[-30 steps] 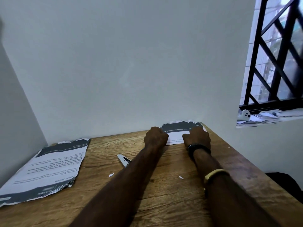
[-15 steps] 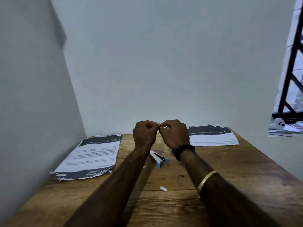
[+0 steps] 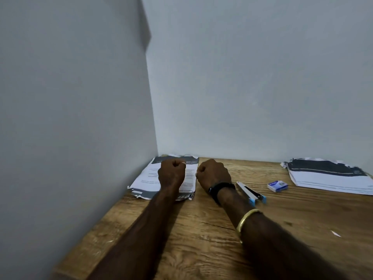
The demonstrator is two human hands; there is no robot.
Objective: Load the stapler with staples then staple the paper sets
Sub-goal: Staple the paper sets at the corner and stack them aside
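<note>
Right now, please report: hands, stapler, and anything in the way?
Left hand curled over left paper set, right hand curled beside; contents too small to tell. Stapler lies open on table, staple box right of it. Nothing blocks it.

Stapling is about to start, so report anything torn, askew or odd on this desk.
The left paper stack has a ragged, torn near edge; the right paper stack looks jagged along its far edge. A small white scrap lies loose on the table. The stapler seems swung open, unsurprising for loading.
</note>
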